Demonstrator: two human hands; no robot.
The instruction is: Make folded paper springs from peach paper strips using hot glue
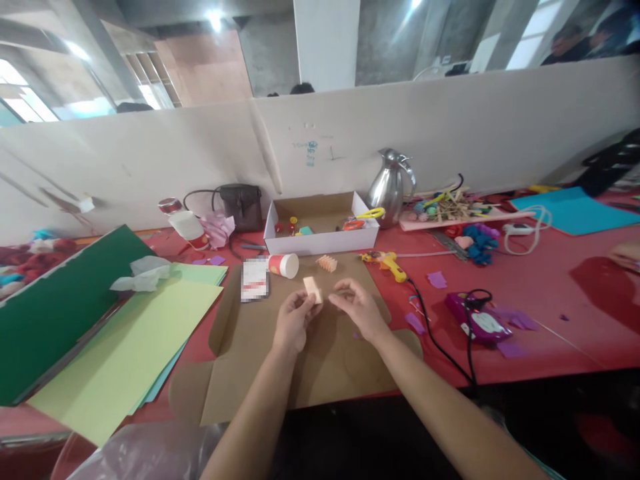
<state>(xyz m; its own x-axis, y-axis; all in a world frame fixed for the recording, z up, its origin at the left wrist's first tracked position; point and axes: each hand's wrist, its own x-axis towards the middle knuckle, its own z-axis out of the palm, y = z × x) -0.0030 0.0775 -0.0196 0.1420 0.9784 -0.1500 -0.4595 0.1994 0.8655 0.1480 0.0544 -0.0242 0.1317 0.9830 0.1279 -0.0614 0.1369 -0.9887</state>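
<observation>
Between the thumb and fingers of my left hand (295, 317) is a small folded piece of peach-coloured paper (312, 289), held upright above the cardboard. My right hand (357, 307) hovers just to its right, fingers bent and thumb apart, with nothing visible in it. Beyond the hands, a pleated peach paper strip (327, 264) lies on the flattened cardboard (255, 360). A red and white paper cup (284, 266) rests on its side next to a blurred white card (255, 280).
A yellow glue gun (393, 265) lies to the right, its black cord running near a purple box (479, 318). Behind stand a white box (323, 241) with scissors and a steel jug (389, 187). Coloured paper sheets (135, 333) cover the left. Another person's hand (626, 256) shows far right.
</observation>
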